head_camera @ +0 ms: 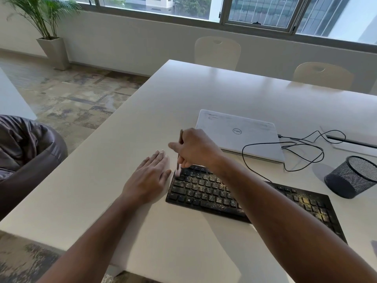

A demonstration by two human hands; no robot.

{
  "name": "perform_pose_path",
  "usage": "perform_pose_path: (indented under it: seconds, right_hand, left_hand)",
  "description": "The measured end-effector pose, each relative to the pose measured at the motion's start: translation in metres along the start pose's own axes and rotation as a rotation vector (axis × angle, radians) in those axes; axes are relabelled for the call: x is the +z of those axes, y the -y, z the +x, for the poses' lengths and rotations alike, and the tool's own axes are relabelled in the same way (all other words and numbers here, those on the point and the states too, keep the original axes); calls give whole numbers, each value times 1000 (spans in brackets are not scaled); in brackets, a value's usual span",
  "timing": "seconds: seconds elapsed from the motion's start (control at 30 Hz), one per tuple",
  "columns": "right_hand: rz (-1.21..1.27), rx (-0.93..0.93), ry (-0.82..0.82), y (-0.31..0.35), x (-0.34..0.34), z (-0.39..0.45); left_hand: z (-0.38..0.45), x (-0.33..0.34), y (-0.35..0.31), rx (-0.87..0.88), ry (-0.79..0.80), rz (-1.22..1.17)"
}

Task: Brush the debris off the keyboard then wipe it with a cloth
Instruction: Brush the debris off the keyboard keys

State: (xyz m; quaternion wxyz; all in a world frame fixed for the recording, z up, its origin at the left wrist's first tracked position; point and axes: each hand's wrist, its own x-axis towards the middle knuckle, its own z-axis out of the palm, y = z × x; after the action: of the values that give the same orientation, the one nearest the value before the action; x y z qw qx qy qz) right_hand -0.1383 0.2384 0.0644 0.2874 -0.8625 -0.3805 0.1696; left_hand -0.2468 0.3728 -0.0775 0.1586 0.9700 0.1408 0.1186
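Bristles of the brush (179, 160), pinched in the right hand (195, 148), touch the keyboard (206, 190) at its far-left corner. Left hand (150, 176) rests flat, fingers together, just left of the keyboard. Best sweep short strokes rightward, row by row.

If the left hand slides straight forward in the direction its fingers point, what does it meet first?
Probably nothing near. The left hand lies flat on the table beside the keyboard, fingers pointing up and slightly right. That line seems to pass left of the laptop, over bare tabletop, though depth is uncertain.
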Motion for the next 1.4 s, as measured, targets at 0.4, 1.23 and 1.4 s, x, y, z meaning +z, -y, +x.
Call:
perform_pose_path:
  seconds: [0.4, 1.23, 1.4]
  right_hand:
    - [11, -41, 11, -3, 1, 4]
    - [44, -48, 113, 0, 3, 4]
    - [-150, -139, -114, -6, 1, 11]
  left_hand:
    - [1, 1, 2, 0, 24, 14]
    - [1, -1, 2, 24, 41, 20]
    - [1, 1, 3, 5, 22, 9]
